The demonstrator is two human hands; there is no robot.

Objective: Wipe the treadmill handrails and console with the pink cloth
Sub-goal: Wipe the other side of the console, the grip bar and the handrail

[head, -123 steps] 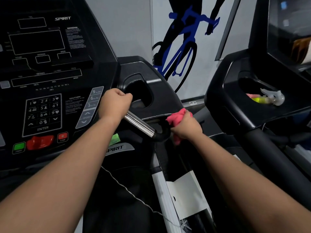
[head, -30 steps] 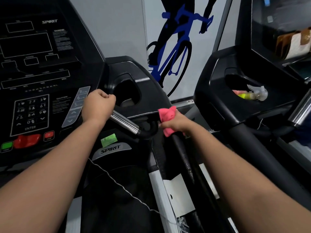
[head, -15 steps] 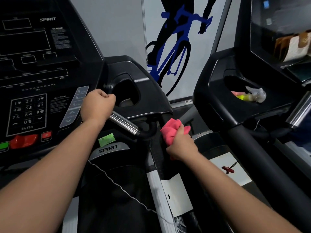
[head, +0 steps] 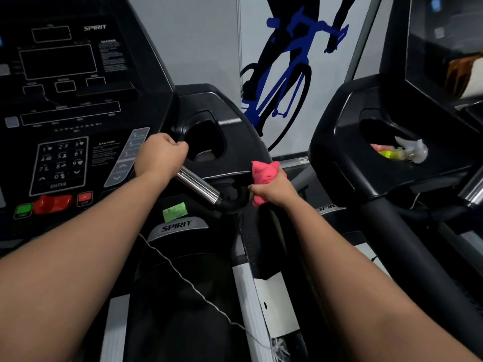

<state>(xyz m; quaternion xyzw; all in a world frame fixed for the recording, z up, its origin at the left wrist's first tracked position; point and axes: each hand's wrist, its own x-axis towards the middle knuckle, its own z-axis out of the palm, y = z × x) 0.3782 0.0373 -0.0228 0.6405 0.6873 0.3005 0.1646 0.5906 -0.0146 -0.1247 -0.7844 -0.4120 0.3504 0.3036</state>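
My right hand point(head: 273, 189) grips the bunched pink cloth point(head: 262, 173) and presses it around the top of the black right handrail point(head: 261, 231), just under the console's edge. My left hand point(head: 160, 159) is wrapped around the chrome pulse grip point(head: 198, 186) that runs from the console to the handrail's bend. The black treadmill console point(head: 73, 111) with its keypad, red stop key and green start button fills the left. A cup holder point(head: 206, 139) sits just beyond my left hand.
A second treadmill point(head: 366, 158) stands close on the right, with a spray bottle point(head: 407, 151) lying in its cup holder. A thin safety cord point(head: 193, 288) hangs across the belt cover below. A wall with a blue cyclist graphic point(head: 282, 74) is behind.
My right hand with the cloth slid down the handrail half a second ago and has come back up to its top end. My left hand has stayed on the chrome grip.
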